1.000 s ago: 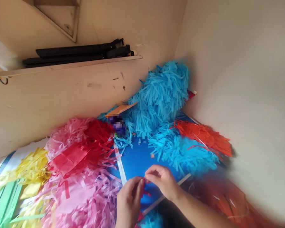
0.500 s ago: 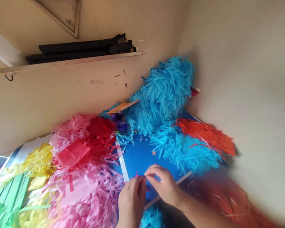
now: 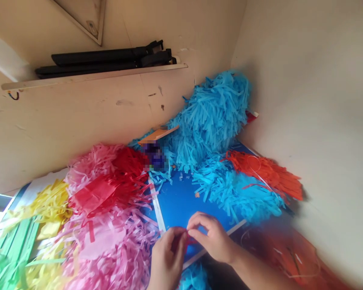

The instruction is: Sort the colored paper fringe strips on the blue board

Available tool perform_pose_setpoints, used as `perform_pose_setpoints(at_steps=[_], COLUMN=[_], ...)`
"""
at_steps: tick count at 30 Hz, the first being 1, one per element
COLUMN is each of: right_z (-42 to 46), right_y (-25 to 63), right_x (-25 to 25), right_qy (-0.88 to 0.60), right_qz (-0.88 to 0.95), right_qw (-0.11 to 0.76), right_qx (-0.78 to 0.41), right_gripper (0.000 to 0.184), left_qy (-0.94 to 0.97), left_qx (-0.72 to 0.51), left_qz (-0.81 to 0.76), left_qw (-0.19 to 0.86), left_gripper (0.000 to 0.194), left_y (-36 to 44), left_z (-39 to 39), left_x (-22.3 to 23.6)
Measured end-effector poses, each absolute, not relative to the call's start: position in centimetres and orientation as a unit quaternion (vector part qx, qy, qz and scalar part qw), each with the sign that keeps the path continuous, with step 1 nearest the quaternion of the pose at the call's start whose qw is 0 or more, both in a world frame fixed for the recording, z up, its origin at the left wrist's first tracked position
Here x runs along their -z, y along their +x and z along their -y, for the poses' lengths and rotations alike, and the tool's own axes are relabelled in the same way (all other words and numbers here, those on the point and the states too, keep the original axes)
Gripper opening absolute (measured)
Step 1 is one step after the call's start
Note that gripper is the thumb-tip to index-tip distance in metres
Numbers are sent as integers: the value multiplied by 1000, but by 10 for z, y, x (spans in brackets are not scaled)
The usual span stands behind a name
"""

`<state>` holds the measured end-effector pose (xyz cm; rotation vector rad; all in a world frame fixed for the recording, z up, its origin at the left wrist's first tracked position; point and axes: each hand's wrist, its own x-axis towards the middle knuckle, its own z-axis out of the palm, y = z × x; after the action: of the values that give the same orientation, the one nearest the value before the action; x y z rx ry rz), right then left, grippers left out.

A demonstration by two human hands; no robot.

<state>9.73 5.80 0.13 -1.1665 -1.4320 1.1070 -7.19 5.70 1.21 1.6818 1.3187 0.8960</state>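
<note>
Head camera, and we're right over the hands on a bright blue board (image 3: 181, 201) edged with a white strip (image 3: 156, 211)! Our left hand (image 3: 167, 257) and right hand (image 3: 211, 237) are curled nearly closed, their fingertips meeting on a thin red paper strip (image 3: 192, 240), pinched just above the board. Crowding in, we've got a mound of pink shredded-paper fringe (image 3: 109, 249) just beside the left hand, with red paper fringe (image 3: 109, 189) heaped against it. Past the right hand sits a turquoise paper fringe (image 3: 230, 193), then a tall turquoise shredded-paper heap (image 3: 208, 117) banked against the cream wall (image 3: 78, 125), and an orange-red paper fringe (image 3: 266, 173) off to the side. Further left, yellow paper fringe (image 3: 45, 209) meets green paper strips (image 3: 15, 245). Behind it all lies a flat tan card (image 3: 157, 135) beside a pixelated purple object (image 3: 155, 156), too blurred to name. Above, long black bars (image 3: 105, 60) rest on a narrow white shelf (image 3: 93, 77).
</note>
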Motion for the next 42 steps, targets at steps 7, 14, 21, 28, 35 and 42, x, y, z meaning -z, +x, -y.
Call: perform_pose_setpoints(at_steps=[7,14,21,28,35,42], right_z=[-57,-59,-64,-63,-67,-68], right_y=[99,101,107,107,113,107], right_x=[-2,0,-4,-3,-10,-10], right_qy=[-484,-452,-486,-469,-482,-470], right_qz=[597,566,595,611,580,568], right_qw=[483,479,460,429,441,443], right_qx=[-419,-495,-445,-471,-486,-510], right_gripper=[8,10,13,13,7,9], left_qy=[693,700,740,753,636,322], left_qx=[-366,-359,-367,-334,-360,-401], left_qz=[-480,-493,-461,-465,-493,-495], left_qw=[394,371,325,324,472,700], left_gripper=[15,17,10,5,13,33], left_y=[-76,-77,-78,-79,-79,-68], left_z=[-60,-59,-61,-66,-65,-67], left_x=[-13,-10,-10,-10,-15,-9])
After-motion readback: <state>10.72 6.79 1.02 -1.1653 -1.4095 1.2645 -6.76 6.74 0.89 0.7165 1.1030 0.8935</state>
